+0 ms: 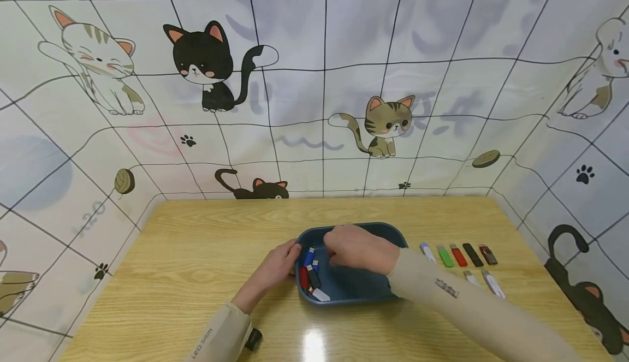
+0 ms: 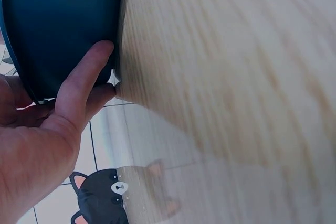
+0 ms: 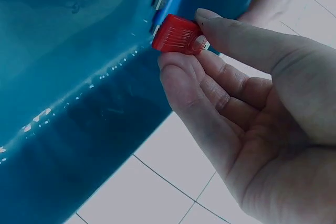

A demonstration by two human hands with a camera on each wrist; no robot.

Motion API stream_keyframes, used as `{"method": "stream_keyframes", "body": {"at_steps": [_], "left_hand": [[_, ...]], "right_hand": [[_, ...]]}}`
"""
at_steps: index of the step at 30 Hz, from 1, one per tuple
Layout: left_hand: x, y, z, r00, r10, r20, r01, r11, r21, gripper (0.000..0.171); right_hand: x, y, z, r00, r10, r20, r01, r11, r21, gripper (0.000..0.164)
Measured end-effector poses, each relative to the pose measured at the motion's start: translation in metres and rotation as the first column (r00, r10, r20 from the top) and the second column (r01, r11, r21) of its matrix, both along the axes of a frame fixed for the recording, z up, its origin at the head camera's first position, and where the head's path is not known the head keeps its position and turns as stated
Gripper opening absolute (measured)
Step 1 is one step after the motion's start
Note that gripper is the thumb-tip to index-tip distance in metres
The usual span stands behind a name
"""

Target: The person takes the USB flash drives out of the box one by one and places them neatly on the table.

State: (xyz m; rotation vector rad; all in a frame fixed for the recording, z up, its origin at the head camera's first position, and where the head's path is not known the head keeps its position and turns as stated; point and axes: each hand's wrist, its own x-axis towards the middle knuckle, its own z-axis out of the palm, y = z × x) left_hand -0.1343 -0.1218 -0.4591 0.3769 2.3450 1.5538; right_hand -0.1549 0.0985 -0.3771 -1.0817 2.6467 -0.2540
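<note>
A dark blue plastic bin (image 1: pixel 354 299) sits on the table. My left hand (image 1: pixel 277 262) grips its left side, with fingers (image 2: pixel 84 85) along the outer wall in the left wrist view. Inside the bin my right hand (image 1: pixel 361 248) pinches a red USB flash drive (image 3: pixel 178 35) between thumb and fingertips; the head view hides this drive behind the hand. At the bin's left end lie several USB drives, among them a blue one (image 1: pixel 309 256), a black one (image 1: pixel 313 277), a red one (image 1: pixel 303 278) and a white one (image 1: pixel 321 295).
Right of the bin, USB drives lie in rows on the wooden table (image 1: pixel 206 242): green (image 1: pixel 445 256), red (image 1: pixel 458 255), black (image 1: pixel 473 255), brown (image 1: pixel 488 254) and several white ones, partly behind my right sleeve (image 1: pixel 442 291). A cat-print curtain (image 1: pixel 304 94) surrounds the table's back and sides.
</note>
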Motion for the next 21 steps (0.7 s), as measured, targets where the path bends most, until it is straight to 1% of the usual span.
{"method": "stream_keyframes", "body": {"at_steps": [5, 9, 12, 18, 21], "left_hand": [[0.001, 0.001, 0.002, 1.000, -0.001, 0.031, 0.000, 0.999, 0.040, 0.045], [0.002, 0.001, 0.002, 0.999, 0.001, 0.037, -0.003, 0.999, 0.043, 0.045], [0.002, 0.001, 0.002, 0.999, 0.004, 0.035, -0.005, 0.999, 0.037, 0.044], [0.001, 0.001, 0.001, 1.000, 0.010, 0.018, -0.009, 1.000, -0.006, 0.044], [0.001, 0.001, 0.001, 1.000, 0.010, 0.023, -0.009, 1.000, -0.017, 0.044]], "right_hand": [[0.002, 0.008, 0.006, 1.000, 0.009, -0.015, -0.010, 0.999, -0.050, 0.024], [0.005, 0.015, 0.009, 1.000, -0.005, -0.018, 0.003, 0.996, -0.085, 0.020], [0.009, 0.020, 0.011, 1.000, -0.030, -0.009, 0.029, 0.994, -0.102, 0.018], [0.018, 0.030, 0.013, 0.997, -0.070, -0.021, 0.067, 0.990, -0.123, 0.026], [0.024, 0.036, 0.015, 0.995, -0.094, -0.026, 0.090, 0.988, -0.127, 0.022]]}}
